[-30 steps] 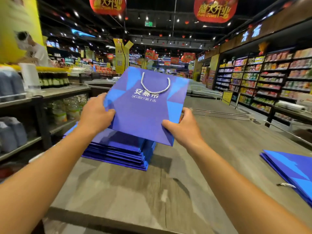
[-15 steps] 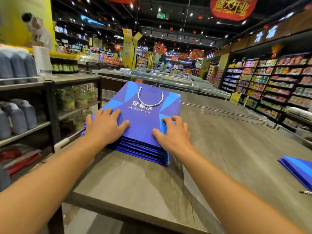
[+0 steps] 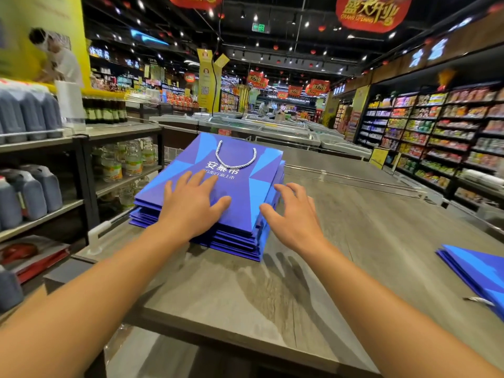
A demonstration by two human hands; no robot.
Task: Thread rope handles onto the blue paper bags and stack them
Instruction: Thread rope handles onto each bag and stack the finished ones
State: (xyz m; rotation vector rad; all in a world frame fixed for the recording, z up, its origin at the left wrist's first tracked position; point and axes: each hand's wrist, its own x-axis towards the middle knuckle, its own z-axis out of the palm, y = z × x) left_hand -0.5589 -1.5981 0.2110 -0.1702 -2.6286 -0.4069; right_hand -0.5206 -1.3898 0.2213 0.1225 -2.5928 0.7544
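Observation:
A stack of flat blue paper bags (image 3: 226, 241) lies on the grey table (image 3: 354, 241). The top bag (image 3: 245, 184) carries white lettering and a white rope handle (image 3: 236, 159) threaded at its far edge. My left hand (image 3: 192, 204) lies flat on the top bag with its fingers spread. My right hand (image 3: 293, 214) hovers at the stack's right edge, fingers spread and relaxed, holding nothing. A second pile of blue bags (image 3: 476, 271) lies at the table's right edge, with a loose rope end (image 3: 478, 300) beside it.
Metal shelves (image 3: 81, 170) with dark jugs and bottles stand close on the left. Chest freezers (image 3: 272, 129) run behind the table, and stocked store shelves (image 3: 436, 137) line the right. A person in white (image 3: 58, 58) stands far left.
The bag that both hands held up a second ago now lies on top of the stack. My left hand has slid further onto it, and my right hand has come off toward the stack's right edge.

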